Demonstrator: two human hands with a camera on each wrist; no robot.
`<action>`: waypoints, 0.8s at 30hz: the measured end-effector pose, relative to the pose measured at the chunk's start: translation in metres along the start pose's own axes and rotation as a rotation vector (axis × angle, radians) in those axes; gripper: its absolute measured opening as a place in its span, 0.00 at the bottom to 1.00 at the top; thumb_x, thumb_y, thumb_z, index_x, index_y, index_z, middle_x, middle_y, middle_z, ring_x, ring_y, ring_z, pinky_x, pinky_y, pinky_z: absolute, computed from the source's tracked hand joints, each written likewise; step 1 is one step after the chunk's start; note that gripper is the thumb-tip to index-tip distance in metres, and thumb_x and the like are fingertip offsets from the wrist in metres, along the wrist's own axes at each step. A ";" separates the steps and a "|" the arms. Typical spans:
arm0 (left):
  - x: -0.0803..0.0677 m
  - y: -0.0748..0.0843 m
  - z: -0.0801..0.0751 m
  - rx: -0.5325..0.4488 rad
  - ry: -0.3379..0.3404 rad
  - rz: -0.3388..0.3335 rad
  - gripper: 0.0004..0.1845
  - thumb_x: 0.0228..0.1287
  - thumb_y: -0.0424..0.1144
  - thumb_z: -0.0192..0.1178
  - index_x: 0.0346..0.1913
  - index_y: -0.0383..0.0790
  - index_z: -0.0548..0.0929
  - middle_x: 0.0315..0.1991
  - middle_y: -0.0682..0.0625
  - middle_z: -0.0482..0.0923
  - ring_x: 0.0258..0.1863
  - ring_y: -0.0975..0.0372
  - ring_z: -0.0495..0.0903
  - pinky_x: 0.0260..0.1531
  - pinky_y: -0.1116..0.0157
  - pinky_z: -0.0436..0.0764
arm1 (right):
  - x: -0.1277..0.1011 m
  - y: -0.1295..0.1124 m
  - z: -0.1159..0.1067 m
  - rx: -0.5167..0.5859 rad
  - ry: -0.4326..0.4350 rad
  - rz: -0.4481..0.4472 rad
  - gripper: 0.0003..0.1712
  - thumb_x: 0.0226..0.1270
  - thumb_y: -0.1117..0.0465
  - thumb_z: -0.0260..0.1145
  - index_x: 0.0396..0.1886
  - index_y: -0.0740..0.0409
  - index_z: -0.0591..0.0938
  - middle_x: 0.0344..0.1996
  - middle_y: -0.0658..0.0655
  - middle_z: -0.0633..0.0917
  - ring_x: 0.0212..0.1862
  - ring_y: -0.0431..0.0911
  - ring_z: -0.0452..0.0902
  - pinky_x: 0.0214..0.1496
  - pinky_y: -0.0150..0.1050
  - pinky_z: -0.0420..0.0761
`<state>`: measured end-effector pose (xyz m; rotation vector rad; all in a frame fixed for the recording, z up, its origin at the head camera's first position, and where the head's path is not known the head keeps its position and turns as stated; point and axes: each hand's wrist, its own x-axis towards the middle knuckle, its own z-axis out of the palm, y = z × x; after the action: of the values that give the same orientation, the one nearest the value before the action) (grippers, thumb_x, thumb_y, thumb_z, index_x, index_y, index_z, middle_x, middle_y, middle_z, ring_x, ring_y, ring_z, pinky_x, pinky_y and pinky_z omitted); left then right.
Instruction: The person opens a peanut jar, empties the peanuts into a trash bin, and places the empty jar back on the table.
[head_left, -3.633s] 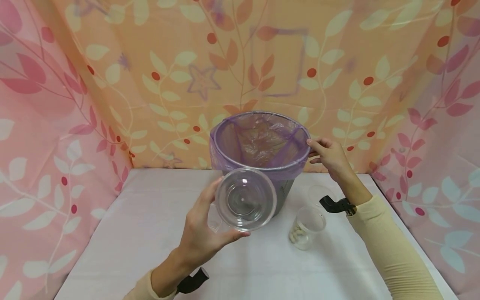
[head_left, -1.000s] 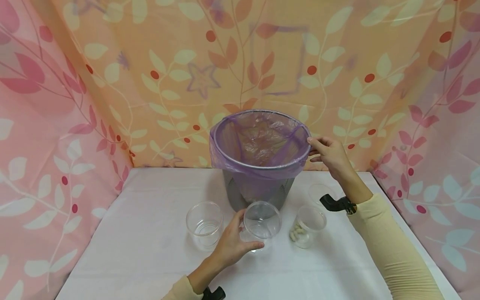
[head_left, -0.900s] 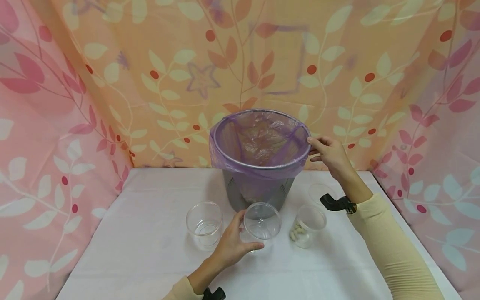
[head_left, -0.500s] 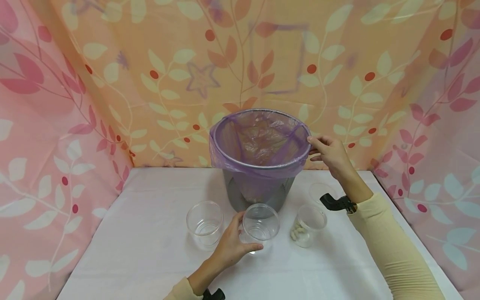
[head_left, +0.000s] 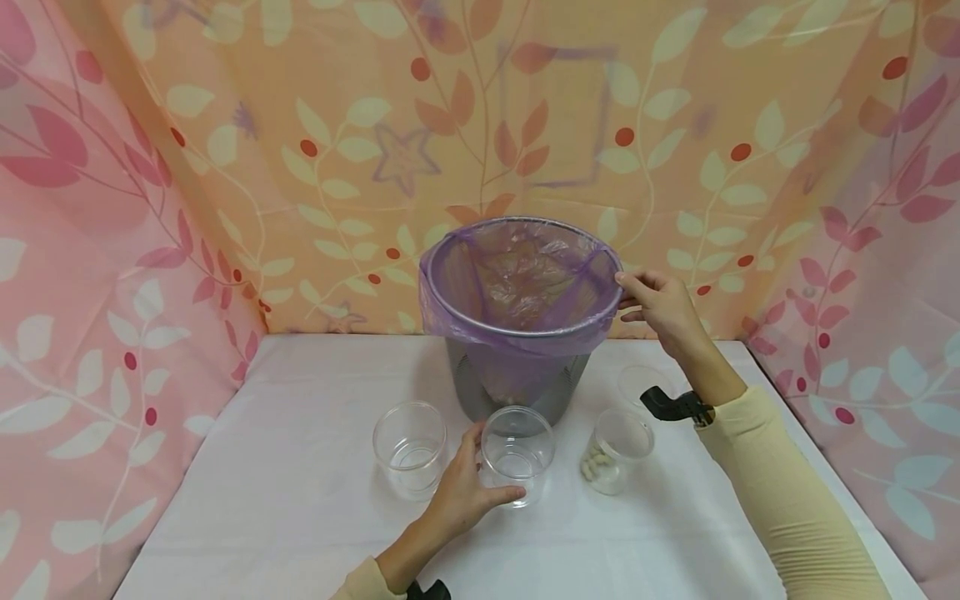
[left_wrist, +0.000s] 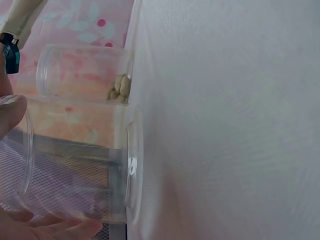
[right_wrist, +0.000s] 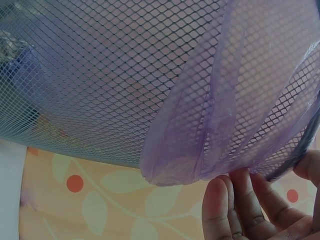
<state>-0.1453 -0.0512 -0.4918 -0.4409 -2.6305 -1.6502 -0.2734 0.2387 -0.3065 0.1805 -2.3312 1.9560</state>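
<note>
My left hand (head_left: 457,492) holds a clear plastic cup (head_left: 517,446) around its side, thumb on the near side, fingers on the far side. The cup stands about upright with its base at the tabletop, and I see nothing in it. A second clear cup (head_left: 409,450) stands just left of that hand. To the right, a clear cup of pale nuts (head_left: 600,465), perhaps peanuts in the shell, stands on the table. My right hand (head_left: 663,310) pinches the right rim of a mesh wastebasket (head_left: 468,387), thumb on the rim, fingers beneath. A purple bin liner (right_wrist: 185,160) folds over that rim.
A thin clear round lid (head_left: 637,379) lies on the white table (head_left: 300,467) beneath the right forearm. Floral cloth (head_left: 337,208) hangs behind the table and along both sides. The wastebasket stands directly behind the cups.
The left hand, earlier lifting a cup with its mouth towards the head camera, has come down to the table. One cup now stands at left; the held cup has straightened. The right hand stays put.
</note>
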 end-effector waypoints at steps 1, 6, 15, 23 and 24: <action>0.000 0.000 0.000 0.004 0.002 0.004 0.55 0.43 0.46 0.79 0.72 0.37 0.56 0.68 0.37 0.67 0.63 0.46 0.72 0.56 0.47 0.77 | 0.000 0.000 0.000 0.007 0.001 0.001 0.15 0.69 0.52 0.64 0.42 0.60 0.78 0.25 0.41 0.83 0.31 0.36 0.81 0.33 0.28 0.84; -0.001 0.001 0.001 0.030 0.017 0.021 0.55 0.43 0.46 0.79 0.71 0.35 0.57 0.67 0.37 0.69 0.60 0.45 0.75 0.54 0.46 0.78 | -0.001 0.000 0.001 0.012 0.004 -0.002 0.17 0.69 0.52 0.64 0.44 0.62 0.78 0.26 0.41 0.83 0.31 0.36 0.81 0.33 0.28 0.84; -0.001 0.002 0.001 0.047 0.032 -0.006 0.56 0.44 0.45 0.78 0.72 0.32 0.56 0.68 0.35 0.65 0.59 0.45 0.74 0.55 0.47 0.77 | -0.001 0.003 -0.001 0.033 -0.009 -0.003 0.13 0.70 0.52 0.62 0.42 0.57 0.79 0.27 0.40 0.84 0.31 0.35 0.82 0.34 0.28 0.84; -0.005 0.004 -0.001 0.076 0.055 0.006 0.59 0.43 0.46 0.78 0.75 0.37 0.52 0.73 0.38 0.60 0.69 0.46 0.66 0.66 0.46 0.69 | -0.005 0.007 -0.006 0.023 -0.010 0.005 0.14 0.72 0.46 0.58 0.41 0.52 0.78 0.28 0.40 0.85 0.33 0.36 0.81 0.36 0.28 0.84; -0.006 0.005 -0.001 0.074 0.061 0.009 0.59 0.43 0.46 0.78 0.75 0.38 0.51 0.73 0.39 0.60 0.70 0.46 0.65 0.66 0.45 0.68 | -0.006 0.007 -0.007 0.022 -0.011 0.003 0.14 0.72 0.46 0.57 0.41 0.51 0.78 0.29 0.40 0.85 0.34 0.36 0.81 0.36 0.28 0.84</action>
<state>-0.1388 -0.0516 -0.4872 -0.3933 -2.6312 -1.5320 -0.2690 0.2468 -0.3132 0.1894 -2.3183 1.9882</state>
